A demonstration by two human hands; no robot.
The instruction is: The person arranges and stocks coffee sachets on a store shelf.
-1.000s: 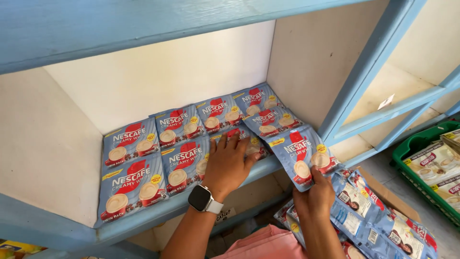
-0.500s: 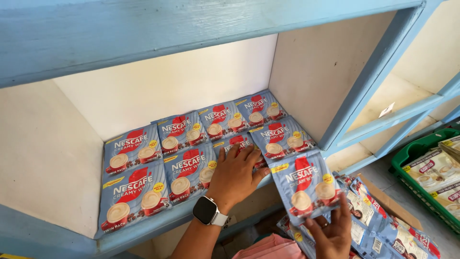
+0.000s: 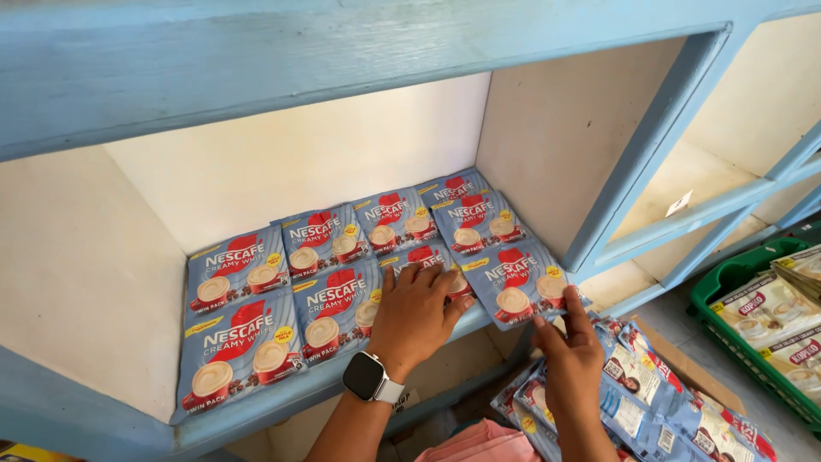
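1. Nearest, a strip of spare sachets (image 3: 650, 402) hangs below the shelf, within reach for restocking.
2. Above it, the right hand (image 3: 571, 364) pinches the lower edge of a blue sachet (image 3: 522, 282) at the shelf's (image 3: 282, 398) front lip, steadying it in line.
3. Beside it, the left hand (image 3: 416, 312), watch (image 3: 369, 376) on wrist, lies flat with fingers spread, pinning neighbouring packets.
4. Farther back, sachet rows (image 3: 342, 248) overlap toward the wall.
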